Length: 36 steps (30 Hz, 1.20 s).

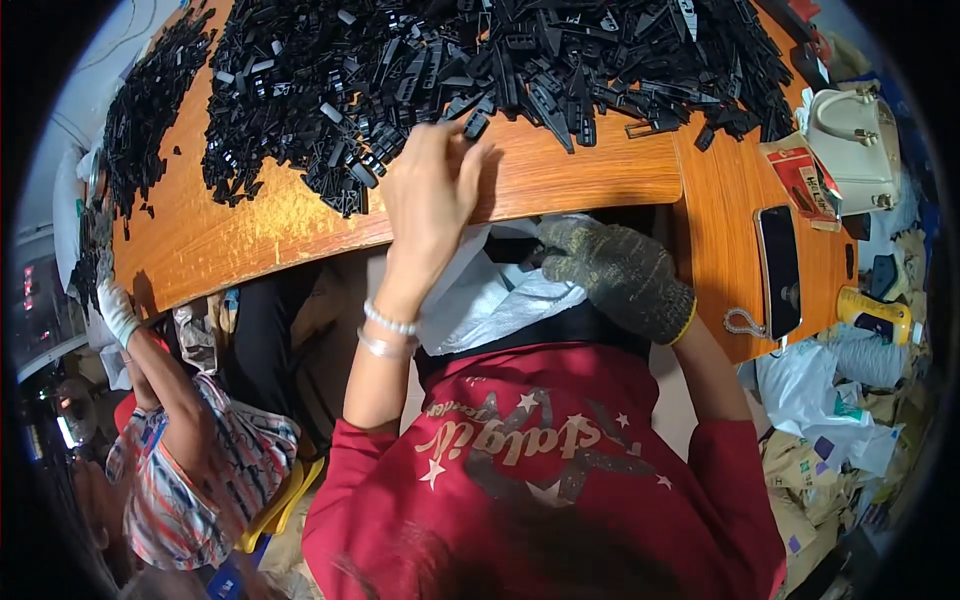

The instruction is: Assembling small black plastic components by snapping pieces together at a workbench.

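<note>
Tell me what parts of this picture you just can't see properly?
- Left hand: its fingers reach into the black plastic parts, so what they pinch is hidden.
- Right hand: the grey glove covers it; its fingers press into the white bag, whose inside is hidden by the wooden table.
- Heap of parts: cut off at the top edge.
- Phone: screen dark.

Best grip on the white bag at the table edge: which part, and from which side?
Probably the upper rim of the white bag, where it hangs open just under the table edge. Come from the near side, below the edge: the gloved right hand already sits there, while the bare left hand reaches the black plastic parts.
</note>
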Motion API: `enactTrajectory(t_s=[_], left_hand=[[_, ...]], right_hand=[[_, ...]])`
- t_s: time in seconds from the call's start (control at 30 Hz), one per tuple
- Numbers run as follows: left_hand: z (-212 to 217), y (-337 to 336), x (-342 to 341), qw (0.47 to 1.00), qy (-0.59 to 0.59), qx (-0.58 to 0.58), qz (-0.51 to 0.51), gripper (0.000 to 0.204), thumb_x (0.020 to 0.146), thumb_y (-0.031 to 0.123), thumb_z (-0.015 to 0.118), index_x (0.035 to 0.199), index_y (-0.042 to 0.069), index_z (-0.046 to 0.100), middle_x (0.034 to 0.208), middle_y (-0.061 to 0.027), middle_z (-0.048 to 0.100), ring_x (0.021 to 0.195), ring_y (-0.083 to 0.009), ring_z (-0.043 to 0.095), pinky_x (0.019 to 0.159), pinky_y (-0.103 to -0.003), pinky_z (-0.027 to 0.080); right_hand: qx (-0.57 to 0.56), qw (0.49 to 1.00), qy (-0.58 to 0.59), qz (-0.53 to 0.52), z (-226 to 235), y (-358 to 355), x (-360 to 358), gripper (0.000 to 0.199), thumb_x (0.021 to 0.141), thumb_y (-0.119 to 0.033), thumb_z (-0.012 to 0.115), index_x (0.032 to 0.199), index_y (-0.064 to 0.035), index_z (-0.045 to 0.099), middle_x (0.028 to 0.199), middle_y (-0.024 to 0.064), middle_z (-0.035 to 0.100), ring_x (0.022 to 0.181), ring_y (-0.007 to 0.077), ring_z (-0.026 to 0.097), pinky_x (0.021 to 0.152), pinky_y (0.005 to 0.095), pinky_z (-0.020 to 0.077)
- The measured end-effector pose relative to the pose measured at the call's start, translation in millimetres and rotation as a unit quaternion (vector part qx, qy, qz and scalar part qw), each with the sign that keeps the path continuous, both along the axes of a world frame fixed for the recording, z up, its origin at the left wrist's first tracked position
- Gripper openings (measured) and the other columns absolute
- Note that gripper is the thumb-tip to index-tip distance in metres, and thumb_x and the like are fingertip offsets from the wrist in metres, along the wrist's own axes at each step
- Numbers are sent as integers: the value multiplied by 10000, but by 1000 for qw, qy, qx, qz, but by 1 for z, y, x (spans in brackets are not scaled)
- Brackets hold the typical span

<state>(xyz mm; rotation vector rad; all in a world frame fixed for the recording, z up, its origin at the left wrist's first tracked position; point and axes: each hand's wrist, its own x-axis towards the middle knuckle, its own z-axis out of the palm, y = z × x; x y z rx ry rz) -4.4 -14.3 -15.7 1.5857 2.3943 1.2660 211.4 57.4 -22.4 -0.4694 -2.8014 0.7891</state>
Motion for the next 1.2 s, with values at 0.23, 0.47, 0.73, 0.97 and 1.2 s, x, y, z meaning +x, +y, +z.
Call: enactTrajectory(t_s=[0.23,0.47,0.73,0.97,1.2], left_hand=[[-14,-7,2,995,71,-59,26,211,836,194,668,855,3,582,761,-171,606,596,-346,600,536,-420,461],[-1,-38,28,837,-546,11,-36,147,892,51,630,993,-51,596,652,0,581,476,-42,483,454,-171,382],[-15,-21,14,942,-332,3,-46,122,858,17,623,959,-43,654,709,-82,649,578,-164,619,555,-284,495],[-7,23,-7,981,-68,-45,-174,215,816,51,653,1021,18,601,961,-157,567,841,-361,605,729,-406,478],[-9,16,5,969,-132,-72,-197,148,789,61,676,896,-6,600,757,-148,598,745,-329,610,672,-408,464]], right_hand=[[90,995,14,49,-15,3,10,351,845,-173,554,1184,-136,638,1172,96,626,1027,268,621,850,388,502],[-350,930,114,7,-2,4,-36,409,881,-176,568,1254,-10,553,1178,153,609,1004,286,627,863,375,504],[-506,825,189,-166,9,3,-46,216,908,-190,638,1059,-37,662,760,11,626,582,46,602,439,197,468],[-225,953,93,-180,21,25,-27,288,856,-176,657,1091,-8,665,1095,145,668,1021,271,635,902,357,482],[-53,993,14,-106,21,42,-20,305,875,-225,632,1129,-57,651,1053,128,659,946,283,627,819,387,492]])
